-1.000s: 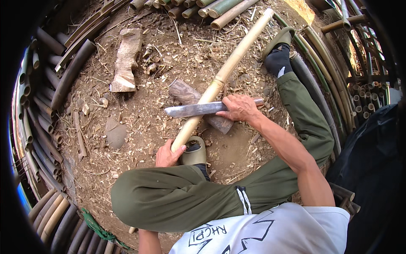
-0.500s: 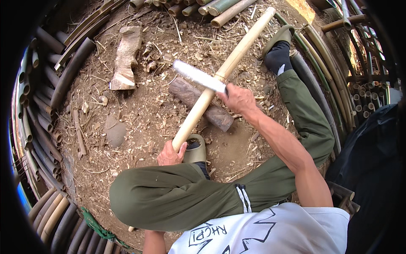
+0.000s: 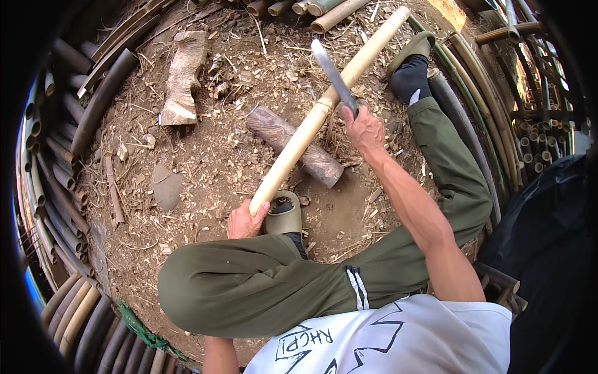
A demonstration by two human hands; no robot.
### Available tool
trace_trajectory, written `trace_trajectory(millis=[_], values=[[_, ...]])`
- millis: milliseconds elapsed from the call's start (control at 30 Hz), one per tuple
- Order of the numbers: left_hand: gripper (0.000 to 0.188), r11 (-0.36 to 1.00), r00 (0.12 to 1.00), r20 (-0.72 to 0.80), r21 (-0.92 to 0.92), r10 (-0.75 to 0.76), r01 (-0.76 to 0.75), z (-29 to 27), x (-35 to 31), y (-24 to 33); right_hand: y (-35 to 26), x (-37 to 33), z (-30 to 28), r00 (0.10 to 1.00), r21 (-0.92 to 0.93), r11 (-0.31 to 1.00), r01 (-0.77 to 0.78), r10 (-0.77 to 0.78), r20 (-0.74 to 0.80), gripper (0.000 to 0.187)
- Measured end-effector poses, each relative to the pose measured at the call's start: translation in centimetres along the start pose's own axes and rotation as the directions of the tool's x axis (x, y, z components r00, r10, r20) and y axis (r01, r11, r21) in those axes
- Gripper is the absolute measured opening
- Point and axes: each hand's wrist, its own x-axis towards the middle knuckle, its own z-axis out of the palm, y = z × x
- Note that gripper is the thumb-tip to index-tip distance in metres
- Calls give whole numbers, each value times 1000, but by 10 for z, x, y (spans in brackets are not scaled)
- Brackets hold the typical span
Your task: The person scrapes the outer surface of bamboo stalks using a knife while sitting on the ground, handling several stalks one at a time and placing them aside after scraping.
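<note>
A pale, peeled bamboo pole [image 3: 306, 132] slants from lower left to upper right, resting across a short brown log [image 3: 280, 136] on the ground. My left hand [image 3: 245, 220] is wrapped round its near end, beside my left clog [image 3: 284, 215]. In my right hand [image 3: 365, 129], closed on the handle, is a large knife [image 3: 334, 73]. Its long blade points up and to the left, lying over the pole just beyond the raised joint. Whether the edge touches the bamboo I cannot tell. The fingers hide most of the handle.
Wood chips litter the dirt floor [image 3: 218, 149]. A rough-cut wood block [image 3: 184, 78] lies at the far left, and a flat stone [image 3: 167, 187] nearer. Dark bamboo poles [image 3: 104, 103] are stacked along the left; more bamboo [image 3: 339, 14] lies at the back. Long poles [image 3: 483, 112] curve along the right.
The knife has moved farther up the pole, past the joint, and its blade has swung to point more away from me. My left hand keeps its hold.
</note>
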Motion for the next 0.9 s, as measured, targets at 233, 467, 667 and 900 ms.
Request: trace_trajectory(millis=[233, 467, 667, 900], values=[[55, 933, 952, 289, -306, -101, 191, -8, 4, -12, 2, -18, -5, 876, -80, 887, 455, -430, 218, 58], [47, 953, 949, -111, -31, 296, -301, 0, 1, -29, 1, -27, 2, 744, -87, 748, 658, -629, 225, 65], [42, 962, 962, -157, 197, 222, -190, 9, -18, -17, 20, 25, -21, 998, -105, 993, 54, -55, -6, 56], [52, 957, 940, -278, 263, 198, -124, 34, -20, -37, -54, -97, -8, 632, -56, 664, 746, -680, 372, 60]])
